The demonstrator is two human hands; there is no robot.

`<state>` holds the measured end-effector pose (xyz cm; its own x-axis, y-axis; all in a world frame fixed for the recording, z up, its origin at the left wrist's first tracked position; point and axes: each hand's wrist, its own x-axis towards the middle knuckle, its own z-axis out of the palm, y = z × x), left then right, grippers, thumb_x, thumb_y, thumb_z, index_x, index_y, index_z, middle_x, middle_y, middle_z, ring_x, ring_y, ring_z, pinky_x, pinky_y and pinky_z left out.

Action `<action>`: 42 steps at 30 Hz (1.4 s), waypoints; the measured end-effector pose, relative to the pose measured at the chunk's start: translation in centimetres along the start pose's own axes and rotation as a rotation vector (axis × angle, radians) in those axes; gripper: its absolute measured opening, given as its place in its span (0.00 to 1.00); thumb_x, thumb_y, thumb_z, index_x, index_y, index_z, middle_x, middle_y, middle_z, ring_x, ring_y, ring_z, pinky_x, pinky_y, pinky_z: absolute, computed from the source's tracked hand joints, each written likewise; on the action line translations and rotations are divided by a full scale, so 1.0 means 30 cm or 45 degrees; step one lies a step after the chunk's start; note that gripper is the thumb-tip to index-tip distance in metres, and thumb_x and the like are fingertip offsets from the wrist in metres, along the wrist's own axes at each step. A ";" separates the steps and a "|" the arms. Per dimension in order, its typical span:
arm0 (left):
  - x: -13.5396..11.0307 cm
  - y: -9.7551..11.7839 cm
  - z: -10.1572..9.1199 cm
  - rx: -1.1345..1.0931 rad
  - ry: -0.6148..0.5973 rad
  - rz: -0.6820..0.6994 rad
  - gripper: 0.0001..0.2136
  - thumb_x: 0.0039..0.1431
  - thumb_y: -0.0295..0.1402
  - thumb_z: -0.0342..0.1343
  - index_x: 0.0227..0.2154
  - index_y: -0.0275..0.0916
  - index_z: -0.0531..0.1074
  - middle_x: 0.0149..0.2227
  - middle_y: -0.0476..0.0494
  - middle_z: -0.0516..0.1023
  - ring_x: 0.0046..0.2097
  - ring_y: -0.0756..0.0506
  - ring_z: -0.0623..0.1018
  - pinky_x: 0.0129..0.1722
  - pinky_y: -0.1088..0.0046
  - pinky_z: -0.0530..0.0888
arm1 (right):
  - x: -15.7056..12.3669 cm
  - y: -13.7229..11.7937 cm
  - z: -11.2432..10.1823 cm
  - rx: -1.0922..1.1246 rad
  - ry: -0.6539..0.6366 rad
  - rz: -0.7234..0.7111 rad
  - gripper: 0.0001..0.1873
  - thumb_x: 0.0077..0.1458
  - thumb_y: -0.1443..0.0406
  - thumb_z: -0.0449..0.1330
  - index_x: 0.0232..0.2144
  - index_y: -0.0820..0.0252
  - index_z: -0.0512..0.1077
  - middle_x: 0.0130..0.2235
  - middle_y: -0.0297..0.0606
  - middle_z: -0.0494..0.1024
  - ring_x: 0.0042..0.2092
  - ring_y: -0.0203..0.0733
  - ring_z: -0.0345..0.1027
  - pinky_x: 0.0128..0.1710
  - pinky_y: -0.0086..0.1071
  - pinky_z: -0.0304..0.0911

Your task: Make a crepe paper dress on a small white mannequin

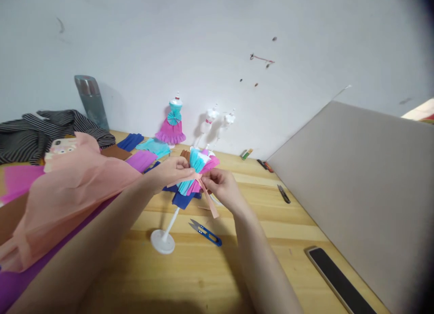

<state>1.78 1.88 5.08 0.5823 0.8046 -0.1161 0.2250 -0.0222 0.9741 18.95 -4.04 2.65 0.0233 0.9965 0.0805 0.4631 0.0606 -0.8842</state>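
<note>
A small white mannequin stand [163,241] leans over the wooden table [217,269], dressed in crepe paper layers [200,169] of teal, pink, white and dark blue. My left hand [171,171] pinches one end of a thin peach ribbon [208,199] wrapped round the dress's waist. My right hand [222,187] pinches the other end, and the ribbon's loose tail hangs below it. Both hands are closed on the ribbon, close together.
Blue thread snips [205,231] lie beside the stand's base. A finished pink and teal dressed mannequin [172,124] and two bare white ones [217,119] stand by the wall. Peach, purple and pink crepe sheets [68,192] lie left. A grey board [366,192] leans right; a phone [339,280] lies near it.
</note>
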 end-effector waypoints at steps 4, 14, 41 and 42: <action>-0.020 0.026 0.006 -0.176 -0.076 -0.008 0.06 0.52 0.31 0.58 0.29 0.35 0.67 0.21 0.54 0.69 0.18 0.58 0.57 0.18 0.79 0.52 | -0.020 -0.029 -0.003 0.120 0.042 -0.089 0.07 0.47 0.63 0.56 0.23 0.61 0.70 0.23 0.35 0.74 0.25 0.37 0.68 0.24 0.28 0.61; -0.016 0.005 -0.014 -0.074 -0.063 0.111 0.12 0.48 0.39 0.62 0.29 0.33 0.75 0.20 0.52 0.68 0.19 0.56 0.59 0.17 0.78 0.53 | -0.076 -0.104 -0.035 -0.013 -0.074 -0.057 0.19 0.54 0.53 0.56 0.22 0.61 0.69 0.19 0.35 0.73 0.22 0.36 0.65 0.22 0.29 0.59; -0.001 0.004 0.020 -0.262 0.330 0.186 0.10 0.45 0.37 0.63 0.24 0.34 0.73 0.21 0.48 0.74 0.25 0.50 0.71 0.22 0.76 0.65 | -0.107 -0.080 0.063 -0.950 0.441 -1.082 0.11 0.58 0.74 0.55 0.41 0.64 0.74 0.31 0.43 0.78 0.31 0.39 0.70 0.28 0.29 0.64; 0.003 0.000 0.020 -0.273 0.335 0.188 0.10 0.45 0.37 0.63 0.24 0.34 0.73 0.21 0.48 0.74 0.25 0.49 0.72 0.22 0.76 0.65 | -0.105 -0.078 0.064 -0.930 0.470 -1.108 0.12 0.58 0.75 0.55 0.42 0.64 0.74 0.33 0.44 0.78 0.32 0.39 0.71 0.29 0.30 0.65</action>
<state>2.30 1.59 4.97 0.3691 0.9277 0.0555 -0.0315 -0.0471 0.9984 16.10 -7.21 3.59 -0.3499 0.5533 0.7559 0.8413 0.5405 -0.0063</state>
